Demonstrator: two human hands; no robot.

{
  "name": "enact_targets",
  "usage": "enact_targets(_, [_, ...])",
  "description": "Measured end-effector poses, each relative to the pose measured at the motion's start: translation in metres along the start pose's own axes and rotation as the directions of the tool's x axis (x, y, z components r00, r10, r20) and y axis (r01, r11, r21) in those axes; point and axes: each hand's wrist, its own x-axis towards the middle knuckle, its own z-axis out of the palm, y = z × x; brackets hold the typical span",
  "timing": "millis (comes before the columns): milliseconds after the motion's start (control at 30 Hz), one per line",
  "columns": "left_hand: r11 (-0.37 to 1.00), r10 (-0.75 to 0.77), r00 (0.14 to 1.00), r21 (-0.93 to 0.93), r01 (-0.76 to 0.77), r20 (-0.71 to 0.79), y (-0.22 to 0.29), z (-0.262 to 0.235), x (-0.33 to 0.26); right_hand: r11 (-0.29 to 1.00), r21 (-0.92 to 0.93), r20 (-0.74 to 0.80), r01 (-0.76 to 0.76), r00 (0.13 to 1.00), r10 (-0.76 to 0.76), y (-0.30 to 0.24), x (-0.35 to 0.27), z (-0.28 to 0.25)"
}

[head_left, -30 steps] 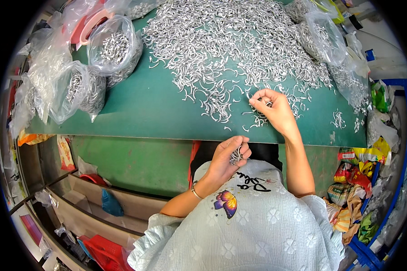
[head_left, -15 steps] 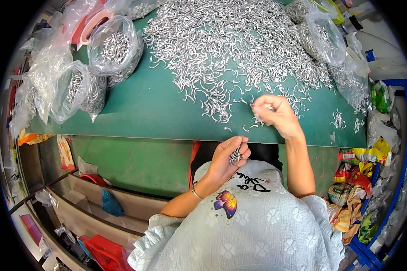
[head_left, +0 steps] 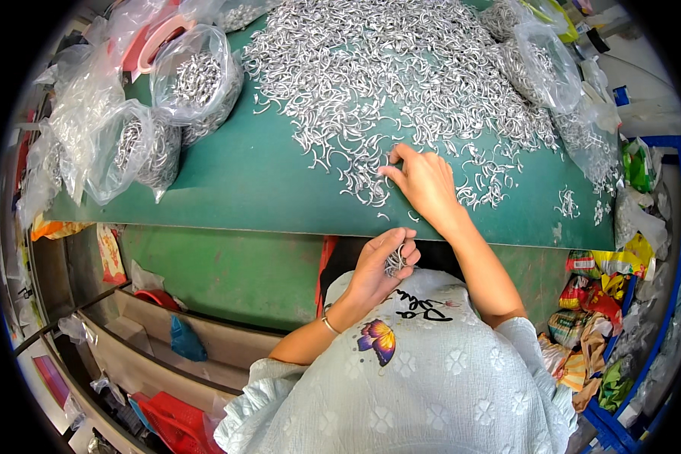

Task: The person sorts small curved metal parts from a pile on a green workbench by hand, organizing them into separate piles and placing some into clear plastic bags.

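Small curved silver metal pieces point(head_left: 401, 53) lie in a broad heap on the green tabletop point(head_left: 242, 174). Just beyond the table's front edge, my left hand point(head_left: 384, 261) is curled around a small bunch of these curved pieces point(head_left: 394, 262), which shows between thumb and fingers. Over the heap's near fringe, my right hand point(head_left: 425, 180) reaches with thumb and forefinger apart, close to some loose pieces. Nothing shows in the gap between those two fingertips; the right hand's other fingers are partly hidden.
Clear plastic bags of silver pieces point(head_left: 193, 83) stand at the table's left, and another bag point(head_left: 541, 68) leans at the right. Below left are a beige drawer-like bin point(head_left: 204, 333) and a red basket point(head_left: 175, 424). Colourful packets point(head_left: 583, 303) fill a blue-framed rack on the right.
My right hand has moved left across the near fringe of the heap, and its thumb and forefinger have parted. My left hand stays put with its bunch of pieces.
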Motion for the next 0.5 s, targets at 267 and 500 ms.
enact_targets(267, [1.0, 0.016, 0.999, -0.016, -0.017, -0.029, 0.003, 0.001, -0.001, 0.995, 0.089, 0.07, -0.041, 0.997, 0.035, -0.001, 0.003, -0.023])
enact_targets(500, [1.0, 0.013, 1.0, -0.019, -0.013, 0.005, 0.002, -0.004, -0.002, 1.0, -0.009, 0.212, 0.016, 0.977, -0.014, 0.011, 0.003, -0.024])
